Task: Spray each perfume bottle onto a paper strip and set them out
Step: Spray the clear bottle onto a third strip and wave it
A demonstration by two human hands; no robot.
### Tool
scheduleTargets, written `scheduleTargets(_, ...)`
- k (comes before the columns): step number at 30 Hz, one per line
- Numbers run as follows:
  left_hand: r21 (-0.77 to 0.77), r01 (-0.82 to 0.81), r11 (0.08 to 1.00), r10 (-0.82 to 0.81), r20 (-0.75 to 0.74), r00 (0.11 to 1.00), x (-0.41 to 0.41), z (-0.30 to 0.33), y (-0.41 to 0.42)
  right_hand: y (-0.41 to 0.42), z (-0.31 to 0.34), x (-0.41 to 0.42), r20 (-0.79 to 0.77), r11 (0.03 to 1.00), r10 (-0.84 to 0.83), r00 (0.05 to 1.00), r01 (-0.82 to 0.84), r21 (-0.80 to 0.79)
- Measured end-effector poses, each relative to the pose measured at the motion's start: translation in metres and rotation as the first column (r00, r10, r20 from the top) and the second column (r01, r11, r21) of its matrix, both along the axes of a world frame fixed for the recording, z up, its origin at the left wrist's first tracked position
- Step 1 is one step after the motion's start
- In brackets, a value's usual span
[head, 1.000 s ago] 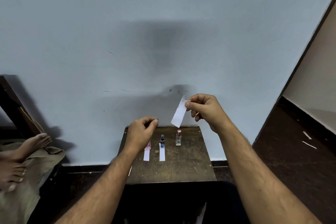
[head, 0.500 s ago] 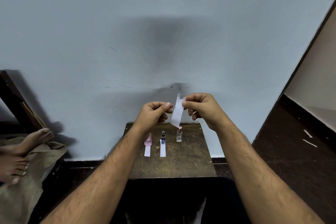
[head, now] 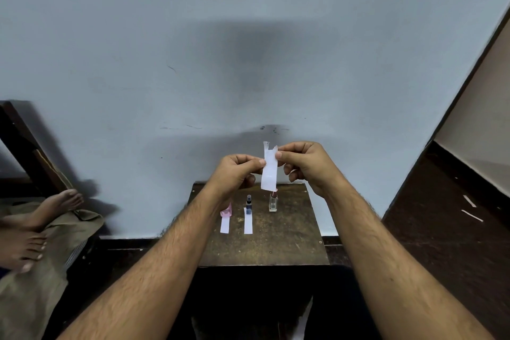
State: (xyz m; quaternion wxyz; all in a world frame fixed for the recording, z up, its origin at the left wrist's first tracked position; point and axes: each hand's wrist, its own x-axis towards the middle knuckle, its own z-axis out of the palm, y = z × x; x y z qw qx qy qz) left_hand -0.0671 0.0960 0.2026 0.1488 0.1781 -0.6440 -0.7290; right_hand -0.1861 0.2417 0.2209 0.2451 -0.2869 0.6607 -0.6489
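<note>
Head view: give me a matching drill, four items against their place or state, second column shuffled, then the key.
Items:
1. pink bottle
2. dark-capped bottle
3. clear bottle with the red cap
4. torn-topped paper strip

Places or states:
A. stands on the wooden table with no strip in front of it
B. pinched in the air between the hands, left hand and right hand
C. leftmost of the three, partly hidden behind the left wrist
D. middle of the row, a white strip lying in front of it

Pairs: 1-C, 2-D, 3-A, 4-B
</note>
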Motion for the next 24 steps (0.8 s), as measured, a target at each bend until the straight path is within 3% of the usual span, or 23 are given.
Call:
scheduleTargets(5,0.127,-0.073,0.989,0.061,0.098,0.993,-0.007,-0.005,0.004,-0.004,-0.007,0.002,0.076,0.998,-0.058,0.995,0.056,0.025)
scheduleTargets(9,0.137,-0.136,0.981,0.115,0.149,0.982,-0.008,-0.01,0.003,-0.003,-0.014,0.002,0.148,0.996,-0.055,0.987,0.044,0.081)
scheduleTargets(24,0.098,-0.176,0.98,0.165,0.106,0.981,-0.008,-0.013,0.006,-0.009,-0.014,0.005,0.179,0.993,0.018,0.984,-0.039,0.115)
